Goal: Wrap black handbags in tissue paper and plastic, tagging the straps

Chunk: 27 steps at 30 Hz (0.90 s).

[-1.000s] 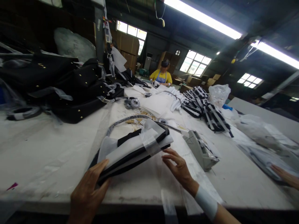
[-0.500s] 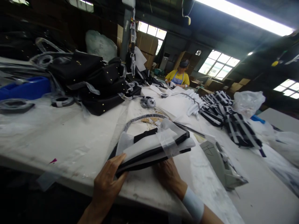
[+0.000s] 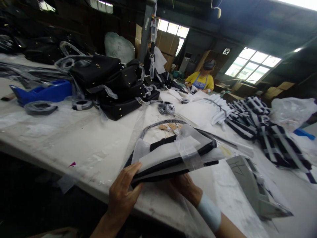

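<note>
Your left hand pinches the wrapped bundle at its left end; its long axis slants away rightward over your right hand, whose hidden fingers I cannot tell.

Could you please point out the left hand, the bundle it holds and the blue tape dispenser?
Left hand (image 3: 123,191): head view, on the back of the hand.
Black-and-white bundle (image 3: 167,155): head view, on its white top layer.
Blue tape dispenser (image 3: 54,92): head view, on its side.
</note>
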Available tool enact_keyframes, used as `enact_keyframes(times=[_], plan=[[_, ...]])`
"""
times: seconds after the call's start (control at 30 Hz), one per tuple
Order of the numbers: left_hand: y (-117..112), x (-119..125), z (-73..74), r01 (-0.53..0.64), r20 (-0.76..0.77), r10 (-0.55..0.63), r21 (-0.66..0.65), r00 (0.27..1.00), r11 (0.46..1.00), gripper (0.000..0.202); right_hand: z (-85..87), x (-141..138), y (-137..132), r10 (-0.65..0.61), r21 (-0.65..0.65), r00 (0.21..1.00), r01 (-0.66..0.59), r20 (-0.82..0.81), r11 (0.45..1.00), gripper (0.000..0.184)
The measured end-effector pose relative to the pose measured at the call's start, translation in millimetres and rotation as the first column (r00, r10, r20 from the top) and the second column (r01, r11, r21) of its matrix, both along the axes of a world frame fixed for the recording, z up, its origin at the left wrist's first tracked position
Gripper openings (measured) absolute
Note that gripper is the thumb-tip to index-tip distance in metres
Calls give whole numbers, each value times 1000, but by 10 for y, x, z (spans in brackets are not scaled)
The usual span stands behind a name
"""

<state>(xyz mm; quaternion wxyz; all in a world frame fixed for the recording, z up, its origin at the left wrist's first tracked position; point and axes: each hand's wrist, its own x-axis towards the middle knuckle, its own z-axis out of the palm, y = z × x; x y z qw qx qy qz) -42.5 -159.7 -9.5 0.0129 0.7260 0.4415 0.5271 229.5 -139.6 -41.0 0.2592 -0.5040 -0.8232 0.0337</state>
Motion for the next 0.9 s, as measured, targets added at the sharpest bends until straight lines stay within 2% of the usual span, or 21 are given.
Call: enact_keyframes(times=[0.07,0.13,0.23,0.3,0.4,0.47,0.5,0.6,0.7,0.77,0.9], plan=[[5,10,3,5,-2,-5,4,1000,1000,34,116,31,-191,-25,-13,1000,25,18,1000,25],[18,47,20,11,-22,-10,23,1000,1000,34,209,27,-403,-28,-40,997,31,71,999,40],[42,168,67,33,-84,-28,63,996,997,33,285,-70,-641,56,-23,992,-54,114,998,53],[46,282,90,57,-131,-46,82,990,995,33,332,-177,-714,164,64,985,-167,61,984,50],[18,446,66,106,-212,-78,121,974,987,33,479,-329,-739,378,194,926,-368,-15,909,45],[-14,516,18,138,-262,-91,170,961,976,34,642,-385,-734,445,229,895,-425,-38,876,42],[-29,537,-6,150,-283,-92,190,955,970,34,735,-394,-726,440,230,896,-416,-61,880,41],[-49,572,-45,157,-334,-86,190,939,969,35,1006,-349,-651,329,210,930,-293,-163,933,35],[-37,621,-27,136,-352,-61,193,934,972,31,1181,-243,-429,186,188,964,-150,-190,971,20],[-29,670,-10,117,-345,-39,208,938,971,29,1227,-180,-190,129,140,979,-107,-161,984,10],[-46,740,-20,89,-336,-9,222,942,971,30,1185,-190,365,78,-117,996,-84,-50,990,17]])
